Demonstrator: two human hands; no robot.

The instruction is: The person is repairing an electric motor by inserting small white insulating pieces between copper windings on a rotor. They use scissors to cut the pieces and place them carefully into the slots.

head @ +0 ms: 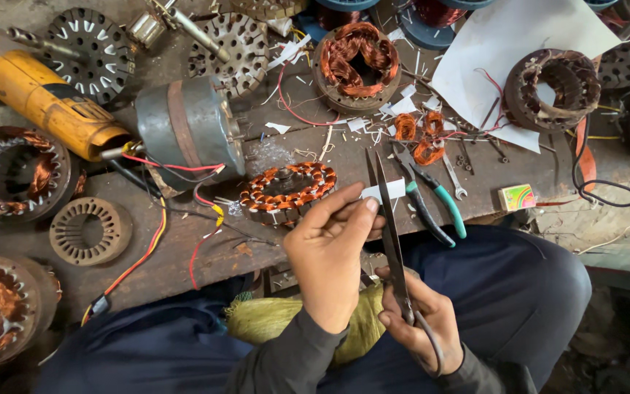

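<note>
My left hand [329, 252] pinches a small white paper strip [386, 191] between thumb and fingers. My right hand [421, 321] grips the handles of long dark scissors [388, 219], whose blades point up and away and cross the strip. Just beyond the hands, on the wooden bench [184, 263], lies a stator wound with copper wire [288, 191]. Both hands hover over my lap, above a yellow cloth [271, 317].
Green-handled pliers [432, 201] and a small wrench [455, 179] lie right of the scissors. A grey motor housing [187, 131], a yellow power tool [45, 98], other wound stators [356, 66] [559, 87], bare laminated cores [90, 231], a white paper sheet [504, 44] and loose wires crowd the bench.
</note>
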